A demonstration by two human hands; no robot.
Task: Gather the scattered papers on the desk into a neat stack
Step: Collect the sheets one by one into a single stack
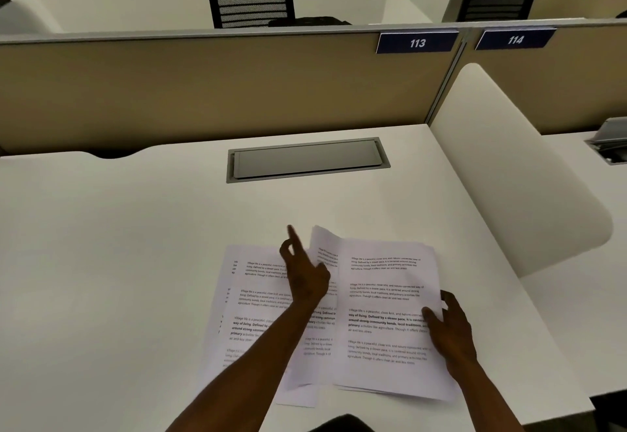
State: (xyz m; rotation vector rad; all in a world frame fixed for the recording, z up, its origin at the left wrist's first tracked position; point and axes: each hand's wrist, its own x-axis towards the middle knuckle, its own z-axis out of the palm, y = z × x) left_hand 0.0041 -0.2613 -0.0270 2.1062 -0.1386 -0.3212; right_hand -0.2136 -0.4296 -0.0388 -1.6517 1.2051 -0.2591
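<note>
Several printed white papers lie overlapping on the white desk (135, 245) near its front edge. A right-hand bundle of papers (386, 316) is lifted slightly, its left edge curling up. My right hand (448, 326) grips this bundle at its right edge, thumb on top. A left-hand group of papers (251, 296) lies flat, partly under the bundle. My left hand (302, 268) hovers over the seam between both groups, fingers apart, index finger pointing up and away, holding nothing.
A grey cable-tray lid (305, 159) is set into the desk behind the papers. A tan partition (203, 89) with blue signs 113 and 114 closes the back. A white curved divider (509, 173) stands at the right. Black chairs stand beyond.
</note>
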